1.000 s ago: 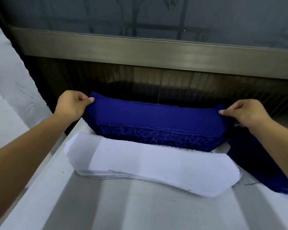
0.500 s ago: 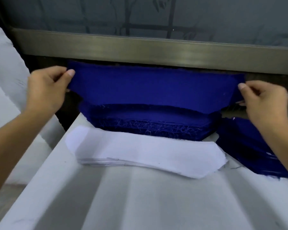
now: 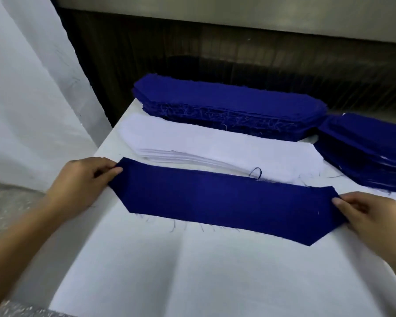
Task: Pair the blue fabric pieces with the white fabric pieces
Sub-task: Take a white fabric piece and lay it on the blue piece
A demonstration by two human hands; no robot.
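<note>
A single blue fabric piece [image 3: 226, 202] lies stretched flat on the white table cover [image 3: 169, 271], in front of the stack of white fabric pieces [image 3: 215, 145]. My left hand [image 3: 82, 179] pinches its left tip. My right hand [image 3: 366, 216] pinches its right tip. Behind the white stack sits a thick stack of blue fabric pieces [image 3: 229, 106] with frayed edges.
A second pile of blue pieces [image 3: 364, 152] lies at the right edge of the table. A dark ribbed wall panel [image 3: 215, 49] rises behind the stacks. White cloth [image 3: 32, 99] hangs at the left, beyond the table's left edge.
Both hands lifted the top blue piece off the blue stack, carried it toward me over the white stack and laid it flat on the table cover in front.
</note>
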